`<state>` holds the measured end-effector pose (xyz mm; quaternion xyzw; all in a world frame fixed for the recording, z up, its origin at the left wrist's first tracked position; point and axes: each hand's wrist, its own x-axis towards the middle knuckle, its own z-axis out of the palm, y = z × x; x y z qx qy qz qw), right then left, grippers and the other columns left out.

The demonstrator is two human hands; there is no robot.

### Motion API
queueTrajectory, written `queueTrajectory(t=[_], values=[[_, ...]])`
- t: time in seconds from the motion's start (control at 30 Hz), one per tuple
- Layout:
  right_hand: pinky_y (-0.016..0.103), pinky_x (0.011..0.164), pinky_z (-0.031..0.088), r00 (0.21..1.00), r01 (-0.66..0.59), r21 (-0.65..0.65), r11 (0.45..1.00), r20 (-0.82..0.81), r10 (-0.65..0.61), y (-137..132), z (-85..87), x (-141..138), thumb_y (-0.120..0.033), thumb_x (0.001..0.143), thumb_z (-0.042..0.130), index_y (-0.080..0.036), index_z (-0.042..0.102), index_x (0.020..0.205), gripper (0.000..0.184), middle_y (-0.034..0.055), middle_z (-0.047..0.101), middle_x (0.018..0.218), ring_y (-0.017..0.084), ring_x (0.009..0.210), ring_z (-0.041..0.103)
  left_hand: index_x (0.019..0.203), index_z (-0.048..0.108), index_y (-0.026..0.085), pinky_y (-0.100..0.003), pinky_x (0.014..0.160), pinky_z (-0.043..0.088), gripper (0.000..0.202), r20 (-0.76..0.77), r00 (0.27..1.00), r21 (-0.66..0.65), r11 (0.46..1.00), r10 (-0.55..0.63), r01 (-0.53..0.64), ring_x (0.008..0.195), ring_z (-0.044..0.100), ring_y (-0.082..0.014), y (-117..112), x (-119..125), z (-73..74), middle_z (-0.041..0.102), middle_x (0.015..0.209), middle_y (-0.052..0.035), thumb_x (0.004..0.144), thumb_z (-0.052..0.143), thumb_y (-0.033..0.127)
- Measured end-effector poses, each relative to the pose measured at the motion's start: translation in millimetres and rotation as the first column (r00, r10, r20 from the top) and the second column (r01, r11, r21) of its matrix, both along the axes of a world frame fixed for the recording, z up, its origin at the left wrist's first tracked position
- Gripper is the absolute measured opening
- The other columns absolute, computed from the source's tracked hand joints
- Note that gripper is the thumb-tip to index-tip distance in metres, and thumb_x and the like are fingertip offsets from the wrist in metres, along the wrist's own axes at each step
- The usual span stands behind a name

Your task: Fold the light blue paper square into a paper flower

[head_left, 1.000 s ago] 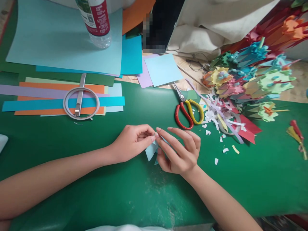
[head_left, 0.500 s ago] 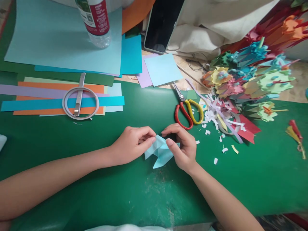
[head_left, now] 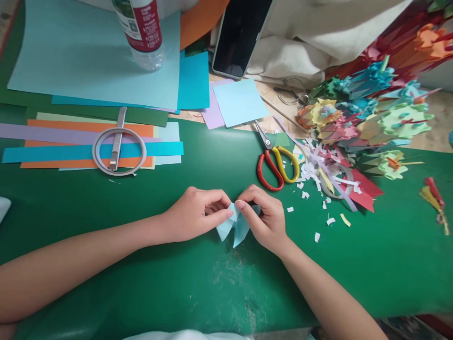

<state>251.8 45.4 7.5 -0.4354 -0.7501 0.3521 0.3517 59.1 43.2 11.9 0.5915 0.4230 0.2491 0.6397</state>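
Between my hands is a small piece of folded light-blue paper (head_left: 241, 230), with two pointed flaps hanging down toward me. My left hand (head_left: 198, 213) pinches its left upper part between thumb and fingers. My right hand (head_left: 264, 218) grips the right side, its thumb pressed near the top fold. Part of the paper is hidden behind the right fingers. Just beyond my right hand lie scissors (head_left: 268, 144) with one red and one yellow handle, blades pointing away.
To the left, a roll of tape (head_left: 95, 158) and a metal clip lie on coloured paper strips (head_left: 163, 148). A bottle (head_left: 148, 40) stands on large sheets behind. A phone (head_left: 240, 38) leans at the back. Paper scraps (head_left: 311, 158) and folded paper flowers (head_left: 403, 118) fill the right.
My right hand has shifted slightly left, its thumb now closer to my left fingertips. The paper's two flaps have drawn nearer together and its right part is more covered.
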Motion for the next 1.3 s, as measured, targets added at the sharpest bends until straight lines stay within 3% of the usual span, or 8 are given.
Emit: queueTrajectory(t=[0.13,0.33,0.4,0.6,0.77,0.97,1.17,1.3], values=[[0.025,0.057,0.041,0.999,-0.004,-0.01,1.0,-0.034,0.004,-1.2,-1.2,0.7,-0.019,0.091,0.056,-0.018,0.056,0.073,0.018,-0.001,0.057,0.064,0.01,0.059,0.05,0.077,0.063,0.015,-0.015,0.055,0.043,0.016,-0.036,0.999,-0.04,0.999,0.026,-0.028,0.059,0.055,-0.0056,-0.6,0.7,2.7,0.065,0.067,0.0031,0.084,0.064,0.03],[0.028,0.052,0.04,0.983,0.003,-0.16,0.987,-0.181,-0.032,-5.0,-2.5,6.2,-0.058,0.097,0.03,-0.018,0.062,0.086,0.053,0.0034,0.06,0.071,0.013,0.06,0.053,0.073,0.063,0.015,-0.016,0.052,0.04,0.016,0.007,0.996,-0.092,0.992,0.088,-0.087,0.055,0.051,-0.0055,-0.9,2.3,3.0,0.062,0.062,0.003,0.081,0.067,0.029],[0.028,0.051,0.039,0.982,0.001,-0.178,0.984,-0.184,-0.034,-5.1,-3.1,7.3,-0.063,0.096,0.026,-0.018,0.062,0.086,0.059,0.0032,0.06,0.07,0.013,0.059,0.052,0.074,0.063,0.014,-0.016,0.053,0.042,0.016,0.041,0.991,-0.132,0.984,0.126,-0.12,0.056,0.053,-0.006,-0.3,2.0,3.2,0.063,0.064,0.0024,0.08,0.067,0.028],[0.028,0.054,0.035,0.992,-0.017,-0.105,0.994,-0.129,0.003,-3.3,-5.4,6.6,-0.046,0.1,0.035,-0.018,0.055,0.075,0.042,-0.0004,0.051,0.061,0.011,0.055,0.045,0.072,0.06,0.014,-0.016,0.053,0.044,0.019,0.063,0.98,-0.15,0.973,0.187,-0.176,0.057,0.053,-0.0058,-0.5,1.2,5.0,0.061,0.064,0.0021,0.078,0.069,0.03],[0.027,0.056,0.035,0.998,-0.015,-0.049,0.999,-0.062,0.012,-2.6,-2.9,2.0,-0.035,0.099,0.04,-0.019,0.05,0.069,0.035,-0.002,0.047,0.058,0.01,0.054,0.044,0.072,0.059,0.014,-0.016,0.051,0.043,0.019,0.009,0.987,-0.049,0.986,0.159,-0.158,0.053,0.052,-0.0053,-3.6,4.1,2.0,0.06,0.062,0.0027,0.08,0.066,0.029],[0.027,0.058,0.037,0.999,-0.037,0.01,0.999,0.022,0.037,-2.2,0.0,-0.3,-0.021,0.097,0.042,-0.018,0.053,0.073,0.026,-0.002,0.052,0.059,0.01,0.056,0.047,0.072,0.059,0.015,-0.015,0.054,0.047,0.016,-0.025,0.986,0.079,0.984,0.165,-0.162,0.055,0.055,-0.0054,-8.0,5.0,-0.1,0.063,0.065,0.0026,0.082,0.065,0.027],[0.027,0.058,0.042,0.994,-0.106,-0.056,0.993,-0.004,0.106,-1.0,2.2,5.8,-0.025,0.093,0.046,-0.018,0.059,0.089,0.015,0.0023,0.062,0.073,0.012,0.063,0.055,0.072,0.055,0.015,-0.016,0.052,0.044,0.019,0.012,0.983,0.031,0.983,0.181,-0.182,0.054,0.051,-0.0053,-5.6,4.0,1.0,0.058,0.064,0.0028,0.082,0.064,0.028],[0.026,0.055,0.042,0.993,-0.119,-0.099,0.988,-0.018,0.118,1.3,2.4,8.2,-0.026,0.087,0.053,-0.018,0.058,0.088,0.009,0.0008,0.059,0.071,0.012,0.061,0.053,0.072,0.053,0.015,-0.016,0.05,0.04,0.021,0.045,0.98,-0.039,0.98,0.196,-0.195,0.054,0.047,-0.0046,-4.0,3.5,1.4,0.054,0.063,0.0038,0.081,0.065,0.03]])
